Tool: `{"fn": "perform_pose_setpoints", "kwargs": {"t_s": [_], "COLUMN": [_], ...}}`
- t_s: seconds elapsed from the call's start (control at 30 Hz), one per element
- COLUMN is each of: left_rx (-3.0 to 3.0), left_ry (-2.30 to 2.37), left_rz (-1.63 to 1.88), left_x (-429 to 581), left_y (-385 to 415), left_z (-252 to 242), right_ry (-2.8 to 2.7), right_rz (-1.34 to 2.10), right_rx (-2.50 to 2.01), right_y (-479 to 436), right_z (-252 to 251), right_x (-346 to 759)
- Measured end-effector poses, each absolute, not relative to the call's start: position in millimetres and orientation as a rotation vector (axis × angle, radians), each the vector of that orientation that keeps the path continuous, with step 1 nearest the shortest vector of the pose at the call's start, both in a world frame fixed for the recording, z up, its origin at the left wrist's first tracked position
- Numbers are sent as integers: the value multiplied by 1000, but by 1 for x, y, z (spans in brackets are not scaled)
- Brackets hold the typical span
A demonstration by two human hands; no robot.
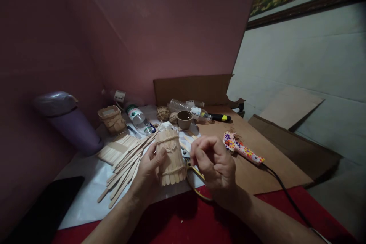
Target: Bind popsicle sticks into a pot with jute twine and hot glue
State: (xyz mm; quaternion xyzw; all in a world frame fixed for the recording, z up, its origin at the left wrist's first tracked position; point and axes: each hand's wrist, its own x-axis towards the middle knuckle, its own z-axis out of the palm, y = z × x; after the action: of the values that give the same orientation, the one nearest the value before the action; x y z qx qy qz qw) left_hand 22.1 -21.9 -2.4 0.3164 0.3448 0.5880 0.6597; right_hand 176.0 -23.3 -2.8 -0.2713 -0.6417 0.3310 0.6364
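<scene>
My left hand (151, 169) is wrapped round the side of a small cup made of popsicle sticks (170, 158). Twine runs round the cup near its top and bottom, and a small bow-like piece sits on its front. Just right of the cup, my right hand (214, 162) is raised with fingers curled and pressed together; whatever is pinched there, if anything, is hidden. Behind and below that hand lie yellow-handled scissors (197, 188). Loose popsicle sticks (128, 171) fan out to the left of my left hand, beside a bundled stack (114, 150).
A flowered glue gun (243, 148) with a black cord lies on cardboard (268, 175) at right. Farther back are a brown cup (185, 120), twine balls (163, 113), plastic bottles (136, 116), a utility knife (220, 117) and a second stick-covered cup (112, 119). A purple object (76, 129) stands left.
</scene>
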Motion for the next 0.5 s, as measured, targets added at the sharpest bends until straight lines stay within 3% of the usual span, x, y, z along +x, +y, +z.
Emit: {"fn": "perform_pose_setpoints", "kwargs": {"t_s": [0.5], "left_rx": [910], "left_ry": [862], "left_rz": [1390], "left_x": [22], "left_y": [-19], "left_z": [-12], "right_ry": [-1760], "right_rz": [540], "right_rx": [-845], "right_y": [-16], "right_z": [0], "right_x": [172]}}
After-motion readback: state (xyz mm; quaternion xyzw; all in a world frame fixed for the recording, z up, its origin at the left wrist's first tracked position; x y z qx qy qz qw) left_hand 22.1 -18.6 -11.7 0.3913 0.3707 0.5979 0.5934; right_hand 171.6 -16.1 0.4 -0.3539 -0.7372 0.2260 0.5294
